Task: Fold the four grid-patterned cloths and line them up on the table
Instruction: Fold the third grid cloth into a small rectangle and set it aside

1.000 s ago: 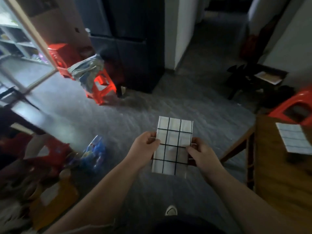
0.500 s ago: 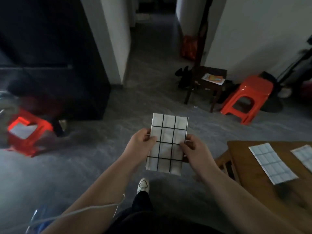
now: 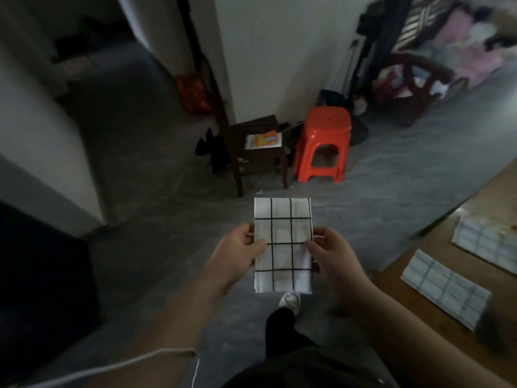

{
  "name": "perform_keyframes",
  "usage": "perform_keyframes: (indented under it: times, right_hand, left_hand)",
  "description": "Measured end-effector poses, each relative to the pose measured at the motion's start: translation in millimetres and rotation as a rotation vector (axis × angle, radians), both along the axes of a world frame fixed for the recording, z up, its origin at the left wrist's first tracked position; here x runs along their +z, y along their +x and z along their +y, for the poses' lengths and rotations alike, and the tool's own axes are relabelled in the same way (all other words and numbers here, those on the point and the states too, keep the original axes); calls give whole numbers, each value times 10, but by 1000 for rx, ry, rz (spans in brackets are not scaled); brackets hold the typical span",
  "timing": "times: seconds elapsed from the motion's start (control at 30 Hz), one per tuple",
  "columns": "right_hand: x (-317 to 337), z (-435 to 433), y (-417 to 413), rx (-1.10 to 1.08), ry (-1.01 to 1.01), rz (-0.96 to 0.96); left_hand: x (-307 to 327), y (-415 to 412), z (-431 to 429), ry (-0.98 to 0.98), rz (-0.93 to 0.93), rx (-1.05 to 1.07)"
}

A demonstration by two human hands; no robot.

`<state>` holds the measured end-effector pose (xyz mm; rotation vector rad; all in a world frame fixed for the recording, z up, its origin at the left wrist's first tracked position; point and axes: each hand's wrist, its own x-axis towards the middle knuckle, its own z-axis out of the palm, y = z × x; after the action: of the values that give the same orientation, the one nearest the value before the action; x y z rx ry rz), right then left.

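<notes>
Folded grid-patterned cloth (image 3: 282, 245) being held upright above the floor, left hand (image 3: 239, 256) pinching its left edge, right hand (image 3: 331, 254) pinching its right edge, two folded cloths (image 3: 444, 288) lying near the wooden table's (image 3: 414, 312) left edge

Both bare forearms are stretched forward from the lower corners of the view and are angled in towards its middle, with the wrists held at roughly the same height. The left hand (image 3: 240, 254) is curled at the left edge of the folded cloth (image 3: 282, 219), with the thumb laid on the front face and the fingers wrapped round the edge. The same grip is mirrored by the right hand (image 3: 331, 256) at the right edge, so that the cloth is pinched upright between the two hands
</notes>
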<state>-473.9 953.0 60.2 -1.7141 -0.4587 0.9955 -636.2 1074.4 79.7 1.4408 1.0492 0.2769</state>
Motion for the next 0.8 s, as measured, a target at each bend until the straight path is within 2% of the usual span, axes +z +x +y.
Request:
perform_keyframes:
  times: [0.2, 0.37, 0.57, 0.8]
  right_hand:
    - [-247, 712, 1142, -192, 44, 20]
    - [-157, 1086, 2081, -348, 89, 49]
    - [-106, 994, 2945, -597, 22, -21]
    - [-229, 902, 3808, -893, -21, 29]
  left_hand:
    - [-97, 1397, 952, -21, -9, -118]
    - [49, 2658, 1514, -56, -12, -255]
    - [-39, 4034, 1614, -55, -17, -508]
    - [-319, 5596, 1669, -105, -30, -808]
